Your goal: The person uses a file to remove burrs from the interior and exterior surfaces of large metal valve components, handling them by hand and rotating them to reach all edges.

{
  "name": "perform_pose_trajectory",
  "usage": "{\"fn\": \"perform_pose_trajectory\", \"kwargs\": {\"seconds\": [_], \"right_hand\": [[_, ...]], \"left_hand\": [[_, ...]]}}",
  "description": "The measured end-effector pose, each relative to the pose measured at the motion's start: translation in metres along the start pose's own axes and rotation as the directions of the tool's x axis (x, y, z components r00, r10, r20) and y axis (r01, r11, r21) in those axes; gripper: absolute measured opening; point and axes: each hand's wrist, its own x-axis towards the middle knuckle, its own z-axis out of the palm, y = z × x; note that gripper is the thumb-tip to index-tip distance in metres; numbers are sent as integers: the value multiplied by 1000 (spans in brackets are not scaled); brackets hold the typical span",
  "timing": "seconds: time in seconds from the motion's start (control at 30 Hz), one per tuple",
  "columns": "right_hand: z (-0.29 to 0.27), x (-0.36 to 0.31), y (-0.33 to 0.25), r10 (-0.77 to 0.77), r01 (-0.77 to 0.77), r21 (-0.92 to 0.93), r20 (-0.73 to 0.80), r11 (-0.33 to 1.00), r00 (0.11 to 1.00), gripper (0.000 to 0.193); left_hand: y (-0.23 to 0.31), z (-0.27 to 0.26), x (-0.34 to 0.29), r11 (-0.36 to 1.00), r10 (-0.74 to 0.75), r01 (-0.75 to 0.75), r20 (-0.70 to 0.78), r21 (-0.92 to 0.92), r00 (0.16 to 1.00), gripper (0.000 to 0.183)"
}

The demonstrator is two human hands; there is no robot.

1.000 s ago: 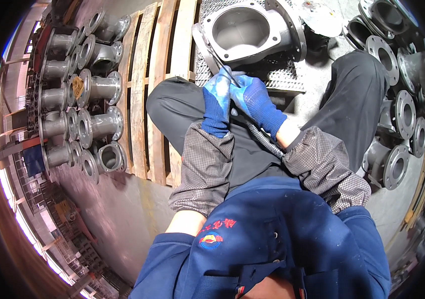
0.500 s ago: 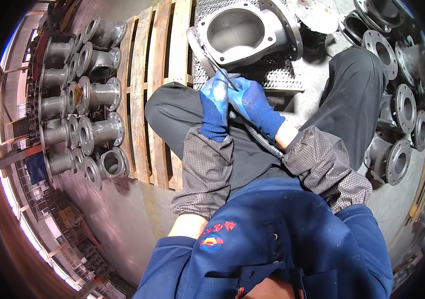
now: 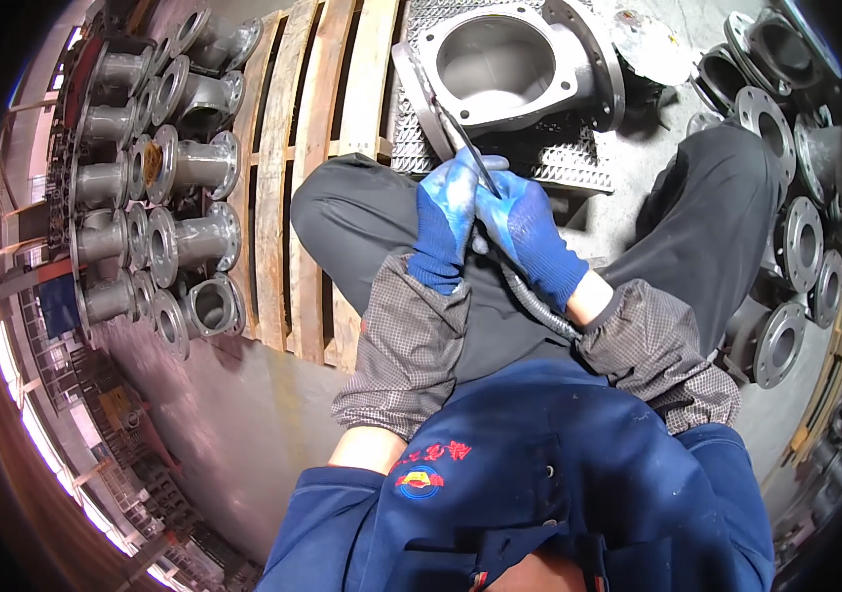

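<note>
My left hand (image 3: 447, 212), in a blue glove, wraps round a slim hand tool just in front of a grey cast pipe fitting. Close beside it, my gloved right hand (image 3: 528, 229) grips the same tool. The tool's thin dark rod (image 3: 454, 126) points up and away from my fingers, along the left flange of the fitting. Its body is hidden in my gloves. A ribbed hose (image 3: 530, 302) trails from beneath my right hand across my lap. The pipe fitting (image 3: 579, 61) lies with a wide round opening facing up, in a squarish flange with bolt holes.
The fitting rests on a textured metal plate (image 3: 579, 174). A wooden pallet (image 3: 275, 197) lies to its left, with rows of grey flanged pipes (image 3: 194, 245) beyond. More flanged fittings (image 3: 804, 239) stand at the right, past my knee. A pale round disc (image 3: 650, 49) sits behind the fitting.
The view has shifted slightly, so the fitting and my hands appear further right and lower. More of the rod shows now, along the left flange. Both hands keep their grip.
</note>
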Motion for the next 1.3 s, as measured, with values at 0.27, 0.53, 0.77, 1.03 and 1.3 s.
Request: {"fn": "perform_pose_trajectory", "kwargs": {"seconds": [0.27, 0.53, 0.77, 1.03, 1.3], "right_hand": [[0, 3, 15, -11, 12, 25, -39, 1000, 999, 25], [0, 0, -18, 27, -32, 134, 38, 991, 999, 23], [0, 3, -34, 163, -182, 252, 97, 950, 982, 20], [-6, -19, -36, 205, -219, 211, 91, 953, 975, 21], [-12, -27, -44, 124, -136, 87, 132, 987, 983, 22]], "left_hand": [[-7, 1, -2, 988, 131, -133, 37, 77, 991, 43], [6, 1, 0, 984, -78, 72, -30, -163, 996, 45], [-1, -13, -1, 974, 17, -5, 52, -226, 998, 40], [-7, -8, -7, 957, -19, 47, 100, -285, 995, 38], [-10, -1, -11, 931, 59, -23, 89, -364, 994, 38]]}}
